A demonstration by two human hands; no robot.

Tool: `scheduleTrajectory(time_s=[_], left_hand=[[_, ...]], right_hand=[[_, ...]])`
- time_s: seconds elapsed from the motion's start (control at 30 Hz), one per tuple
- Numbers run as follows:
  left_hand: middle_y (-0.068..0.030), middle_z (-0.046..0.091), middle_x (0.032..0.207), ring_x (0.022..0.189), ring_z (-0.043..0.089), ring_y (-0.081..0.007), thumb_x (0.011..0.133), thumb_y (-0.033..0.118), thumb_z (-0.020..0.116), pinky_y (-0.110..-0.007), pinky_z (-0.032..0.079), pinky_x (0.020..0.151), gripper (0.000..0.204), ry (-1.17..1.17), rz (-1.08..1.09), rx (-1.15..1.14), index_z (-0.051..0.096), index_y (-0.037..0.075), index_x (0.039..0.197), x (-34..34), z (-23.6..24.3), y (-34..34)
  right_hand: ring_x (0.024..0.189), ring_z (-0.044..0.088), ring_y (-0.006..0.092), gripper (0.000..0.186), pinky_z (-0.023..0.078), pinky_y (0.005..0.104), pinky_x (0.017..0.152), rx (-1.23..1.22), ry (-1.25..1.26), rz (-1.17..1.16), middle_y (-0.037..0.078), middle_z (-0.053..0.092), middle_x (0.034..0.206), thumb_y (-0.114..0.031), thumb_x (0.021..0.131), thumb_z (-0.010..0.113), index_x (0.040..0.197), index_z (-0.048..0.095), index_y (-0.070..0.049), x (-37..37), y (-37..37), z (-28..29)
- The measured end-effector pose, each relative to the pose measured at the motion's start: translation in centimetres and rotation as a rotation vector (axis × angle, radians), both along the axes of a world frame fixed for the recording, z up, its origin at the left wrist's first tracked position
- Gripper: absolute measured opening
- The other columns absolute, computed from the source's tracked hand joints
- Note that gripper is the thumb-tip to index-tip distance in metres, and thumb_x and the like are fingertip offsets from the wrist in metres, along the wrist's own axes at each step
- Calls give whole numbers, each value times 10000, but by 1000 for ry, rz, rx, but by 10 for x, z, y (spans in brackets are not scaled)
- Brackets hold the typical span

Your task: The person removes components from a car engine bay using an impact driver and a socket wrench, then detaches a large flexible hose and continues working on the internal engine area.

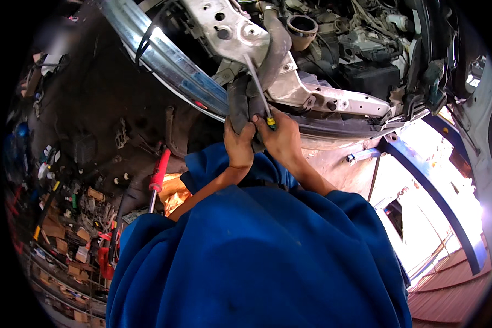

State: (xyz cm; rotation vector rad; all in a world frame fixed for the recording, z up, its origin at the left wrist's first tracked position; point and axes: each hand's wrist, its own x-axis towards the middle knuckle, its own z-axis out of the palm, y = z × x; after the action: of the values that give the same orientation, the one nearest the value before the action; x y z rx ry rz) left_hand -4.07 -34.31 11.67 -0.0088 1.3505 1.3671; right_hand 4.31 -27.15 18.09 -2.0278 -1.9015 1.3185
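At the front of an opened car, my left hand is wrapped round the lower end of a thick black rubber hose. Close beside it, my right hand grips a screwdriver by its yellow-and-dark handle. The long metal shaft points up and away, its tip over the pale metal front panel. Behind the shaft runs a second grey-black hose, curving down from the engine bay. My right thumb lies near the hoses; the palm side of both hands is hidden.
A bare metal bumper bar crosses the upper left. The engine bay holds a round tan pipe opening and a black box. A red-handled tool stands left of my arm. Scattered parts lie lower left; a blue lift arm is at right.
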Motion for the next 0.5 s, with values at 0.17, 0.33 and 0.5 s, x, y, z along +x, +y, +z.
scheduleTrajectory(time_s=[0.17,0.33,0.5], left_hand=[[-120,567,1129,992,550,-187,811,179,622,-326,453,892,509,109,9,-15,485,-53,1243,12,-9,-2],[-115,573,1125,985,567,-208,854,149,559,-337,461,898,474,266,-52,-56,470,-39,1280,20,-2,-1],[-110,578,1113,970,570,-206,867,150,562,-329,467,882,466,136,11,-36,472,-34,1286,20,-3,-2]], right_hand=[[915,637,412,455,508,469,793,-64,-51,208,222,667,998,-302,892,599,1194,610,39,6,18,-7],[883,638,407,433,511,472,769,-46,76,231,213,663,959,-296,897,595,1173,616,37,19,20,-23],[876,638,404,390,517,466,739,-34,92,211,210,655,953,-337,924,582,1099,619,9,21,22,-27]])
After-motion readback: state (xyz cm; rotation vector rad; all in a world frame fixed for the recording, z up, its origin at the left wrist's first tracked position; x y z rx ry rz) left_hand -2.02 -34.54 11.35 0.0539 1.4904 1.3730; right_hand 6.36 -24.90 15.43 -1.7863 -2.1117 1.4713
